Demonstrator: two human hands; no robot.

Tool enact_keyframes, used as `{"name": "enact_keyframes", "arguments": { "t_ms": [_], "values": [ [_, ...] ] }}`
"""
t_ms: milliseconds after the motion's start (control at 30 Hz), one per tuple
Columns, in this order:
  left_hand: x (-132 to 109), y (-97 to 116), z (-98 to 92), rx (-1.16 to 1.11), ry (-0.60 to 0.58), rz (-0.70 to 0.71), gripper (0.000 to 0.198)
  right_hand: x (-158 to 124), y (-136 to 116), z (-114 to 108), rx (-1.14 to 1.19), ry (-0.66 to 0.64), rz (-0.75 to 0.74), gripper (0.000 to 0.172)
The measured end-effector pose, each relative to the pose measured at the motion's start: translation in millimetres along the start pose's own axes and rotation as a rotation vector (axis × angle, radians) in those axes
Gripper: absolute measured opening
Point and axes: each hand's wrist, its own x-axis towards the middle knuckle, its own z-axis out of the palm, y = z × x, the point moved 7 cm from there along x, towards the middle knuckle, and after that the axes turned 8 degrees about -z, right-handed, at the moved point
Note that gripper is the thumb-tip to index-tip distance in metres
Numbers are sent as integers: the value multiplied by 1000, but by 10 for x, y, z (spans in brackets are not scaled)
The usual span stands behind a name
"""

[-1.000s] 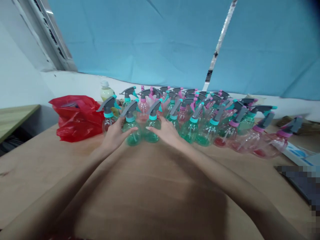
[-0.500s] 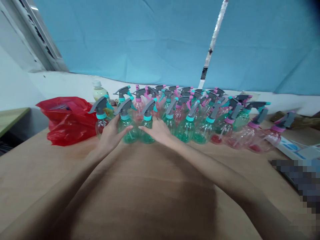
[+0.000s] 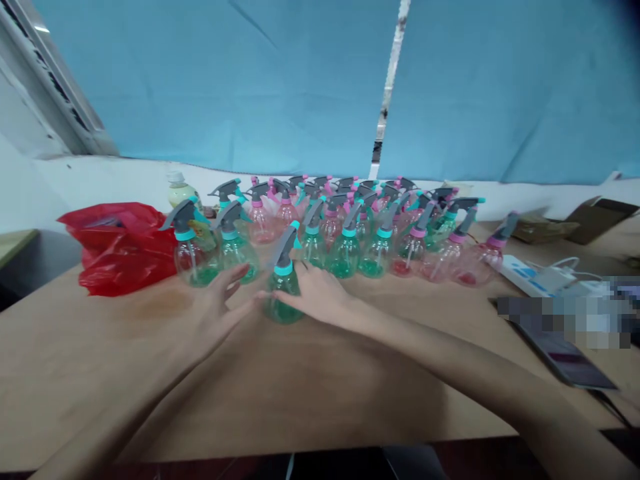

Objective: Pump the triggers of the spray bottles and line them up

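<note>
Spray bottles (image 3: 346,257), foremost rank: nine. Of these, with teal collars (image 3: 349,233): six, counting the one at the hands. With pink collars (image 3: 418,233): three.
Rear spray bottles (image 3: 261,227): more than ten trigger heads discernible; bodies overlap, exact number cannot be told.
Hands: two, comprising left hand (image 3: 215,310), one, and right hand (image 3: 320,293), one.
Red plastic bag (image 3: 125,247): one.
Pale bottle with white cap (image 3: 181,193): one.
Dark flat device (image 3: 565,353), right side: one.
Cardboard (image 3: 605,220), right rear: at least one piece.
Desk (image 3: 75,347): one.
</note>
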Motion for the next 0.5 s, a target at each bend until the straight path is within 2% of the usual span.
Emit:
{"name": "enact_keyframes", "arguments": {
  "t_ms": [133,300,500],
  "values": [
    [31,373,420,-109,-163,66,68,-307,75,-145,-39,-1,-7,56],
    [59,890,811,-170,-233,202,61,-650,309,-366,-52,26,24,42],
    [118,1298,1188,-268,-276,242,50,-917,548,-593,-24,60,-23,55]
  ]
}}
